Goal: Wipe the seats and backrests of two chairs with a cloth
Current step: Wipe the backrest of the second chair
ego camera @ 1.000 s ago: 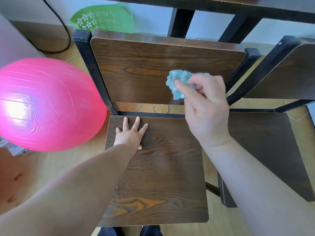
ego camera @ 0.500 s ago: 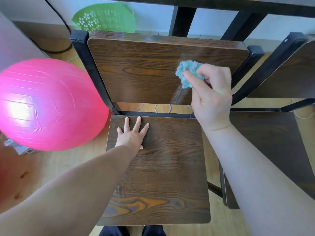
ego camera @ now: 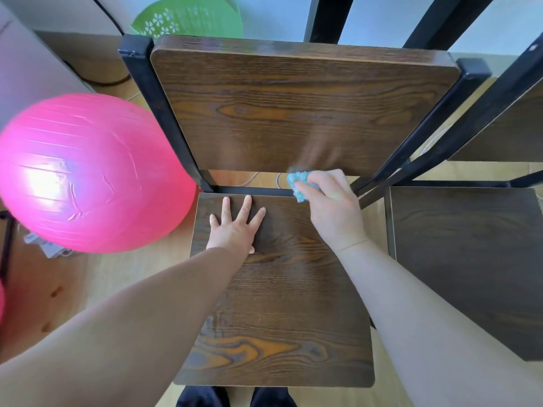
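We find the left hand (ego camera: 235,230) laid flat on the seat (ego camera: 279,318) of the near chair, close to its rear left corner. The fingers are straight and spread, and the hand grasps nothing. The right hand (ego camera: 332,207) pinches a bunched blue cloth (ego camera: 298,183) between thumb and fingers. The cloth sits at the lower edge of the backrest (ego camera: 293,113), right of centre, over the gap above the seat's rear edge.

From the two hands to the front edge, the seat shows as bare wood. A pink ball (ego camera: 88,171) lies just beside the left frame post (ego camera: 158,113) and the seat's left edge; we cannot tell whether it touches them. The second chair's seat (ego camera: 470,259) stands just to the right, with a narrow strip of floor (ego camera: 379,230) between the two seats.

Half a second ago the right hand held the cloth high on the right part of the backrest. It has since come down to the lower edge. The left hand has kept its place and posture.
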`<state>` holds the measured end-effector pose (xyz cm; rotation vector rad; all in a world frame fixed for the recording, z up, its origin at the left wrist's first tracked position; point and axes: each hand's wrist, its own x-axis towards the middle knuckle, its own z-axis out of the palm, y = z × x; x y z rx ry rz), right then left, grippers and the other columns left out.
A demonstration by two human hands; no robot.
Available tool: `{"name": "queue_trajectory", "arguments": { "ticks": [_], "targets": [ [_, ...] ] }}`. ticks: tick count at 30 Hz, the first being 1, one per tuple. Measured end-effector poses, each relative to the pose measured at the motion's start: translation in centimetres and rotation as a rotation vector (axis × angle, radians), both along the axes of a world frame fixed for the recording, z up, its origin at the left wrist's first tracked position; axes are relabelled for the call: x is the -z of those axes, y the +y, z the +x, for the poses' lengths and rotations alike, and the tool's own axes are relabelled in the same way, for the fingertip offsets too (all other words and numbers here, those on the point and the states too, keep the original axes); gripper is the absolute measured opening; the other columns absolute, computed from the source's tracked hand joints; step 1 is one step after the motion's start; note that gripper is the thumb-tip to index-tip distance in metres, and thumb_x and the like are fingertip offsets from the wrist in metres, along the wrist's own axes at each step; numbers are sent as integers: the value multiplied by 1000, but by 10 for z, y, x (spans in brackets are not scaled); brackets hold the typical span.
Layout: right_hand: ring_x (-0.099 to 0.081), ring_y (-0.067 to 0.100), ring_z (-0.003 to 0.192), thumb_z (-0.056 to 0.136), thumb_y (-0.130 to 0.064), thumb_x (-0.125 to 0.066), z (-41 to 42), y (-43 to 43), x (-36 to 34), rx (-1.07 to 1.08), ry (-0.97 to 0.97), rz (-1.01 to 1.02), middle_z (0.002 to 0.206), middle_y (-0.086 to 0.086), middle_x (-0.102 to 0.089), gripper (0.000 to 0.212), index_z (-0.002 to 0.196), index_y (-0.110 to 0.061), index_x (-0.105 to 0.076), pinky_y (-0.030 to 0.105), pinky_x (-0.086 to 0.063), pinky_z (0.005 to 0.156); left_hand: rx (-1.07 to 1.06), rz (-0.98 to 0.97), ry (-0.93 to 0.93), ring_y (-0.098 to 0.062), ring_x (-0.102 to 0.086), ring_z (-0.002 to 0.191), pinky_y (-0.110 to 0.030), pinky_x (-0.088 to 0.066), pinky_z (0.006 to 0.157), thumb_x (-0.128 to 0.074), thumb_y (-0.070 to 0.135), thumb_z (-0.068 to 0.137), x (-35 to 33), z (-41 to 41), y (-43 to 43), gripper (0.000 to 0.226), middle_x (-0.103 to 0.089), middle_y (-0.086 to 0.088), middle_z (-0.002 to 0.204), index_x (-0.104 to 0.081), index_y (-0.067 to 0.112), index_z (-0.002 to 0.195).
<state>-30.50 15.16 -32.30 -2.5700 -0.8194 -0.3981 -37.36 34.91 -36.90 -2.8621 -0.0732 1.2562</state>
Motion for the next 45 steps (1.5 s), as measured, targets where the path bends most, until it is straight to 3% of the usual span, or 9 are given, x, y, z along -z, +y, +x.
{"name": "queue_trajectory", "arguments": {
  "ticks": [3, 6, 12, 16, 20, 29, 39, 42, 45],
  "targets": [
    [-50, 25, 103, 73, 6, -78, -3, -6, 10, 37, 70, -106, 105, 8, -65, 35, 106, -6, -73, 37, -59, 59, 1, 12, 10, -44, 23, 147, -62, -11, 119, -59, 38, 98, 0, 0, -1, 96, 33, 5, 160, 20, 40, 153],
    [-48, 25, 102, 76, 6, -75, -9, -8, -6, 4, 54, -66, 104, 9, -66, 33, 107, -6, -74, 39, -59, 58, 10, 21, 17, -44, 23, 147, -62, -12, 119, -58, 39, 99, -3, 1, -2, 95, 34, 5, 160, 21, 40, 153],
    [-51, 26, 93, 99, -6, -57, -13, -13, -101, -17, -216, 148, 98, 14, -68, 21, 108, -4, -75, 29, -50, 81, 15, 18, 28, -44, 24, 147, -61, -12, 120, -56, 38, 100, -5, 0, -1, 95, 36, 4, 159, 23, 39, 153],
    [-59, 38, 83, 93, 1, -64, 18, -25, -156, 88, -407, 187, 96, 21, -67, 19, 109, -1, -74, 31, -48, 79, 12, 21, 40, -44, 24, 147, -61, -11, 120, -55, 39, 100, -6, 1, 0, 95, 36, 4, 158, 23, 39, 152],
    [-59, 37, 85, 97, -4, -60, 44, -32, -158, 117, -461, 165, 98, 22, -66, 19, 110, -2, -74, 32, -49, 75, 13, 17, 43, -44, 24, 146, -61, -11, 119, -56, 39, 100, -6, 1, 0, 95, 36, 4, 159, 23, 39, 152],
    [-57, 34, 88, 92, 2, -64, 35, -37, -102, 86, -367, 120, 97, 19, -67, 18, 105, -2, -76, 27, -46, 80, 25, 23, 22, -45, 23, 146, -62, -12, 119, -55, 39, 100, 0, -1, 1, 95, 36, 3, 159, 23, 38, 153],
    [-52, 26, 95, 95, -4, -54, 5, -38, -27, 147, -142, 64, 103, 11, -66, 23, 105, -6, -75, 36, -56, 68, 67, 42, 14, -47, 23, 146, -62, -13, 119, -51, 40, 101, 2, -3, 0, 92, 38, 0, 158, 26, 36, 152],
    [-51, 25, 99, 95, -10, -55, -1, -35, -18, 168, -71, 37, 106, 9, -65, 23, 105, -7, -75, 32, -53, 68, 76, 42, 2, -47, 23, 146, -62, -14, 118, -51, 39, 102, 2, -4, 0, 92, 37, 0, 158, 26, 35, 152],
    [-46, 18, 105, 86, -4, -68, -8, -36, -4, 225, 106, -129, 109, 4, -61, 24, 108, -12, -72, 23, -41, 64, 74, 42, 1, -46, 22, 146, -61, -16, 118, -52, 40, 101, 2, -5, 0, 93, 36, 1, 158, 25, 36, 152]
  ]
}}
